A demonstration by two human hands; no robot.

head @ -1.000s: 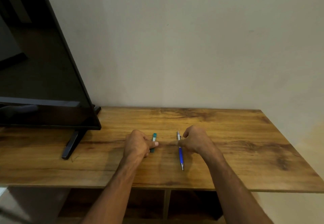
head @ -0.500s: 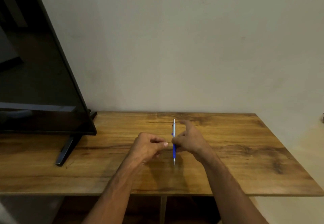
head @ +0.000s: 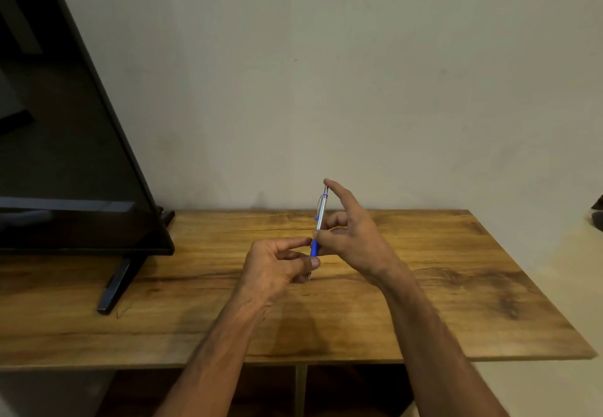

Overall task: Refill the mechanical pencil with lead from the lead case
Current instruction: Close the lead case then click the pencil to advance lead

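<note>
The mechanical pencil [head: 321, 211], silver above and blue at the grip, stands nearly upright in the air over the wooden table [head: 456, 289]. My right hand [head: 357, 238] grips its barrel between thumb and middle finger, with the index fingertip resting on the top cap. My left hand [head: 274, 269] pinches the blue lower part between index finger and thumb. The pencil's tip shows just below my left thumb. The lead case is not visible; my left hand covers the spot where it lay.
A black flat screen [head: 65, 155] stands on the table's left side, its foot [head: 114, 286] reaching toward the front. A plain wall rises behind the table. A dark object [head: 598, 212] shows at the right edge. Open shelf space lies under the tabletop.
My right hand has lifted the pencil off the table and stood it upright, index finger now on its cap. My left hand left the teal lead case and took the pencil's blue end.
</note>
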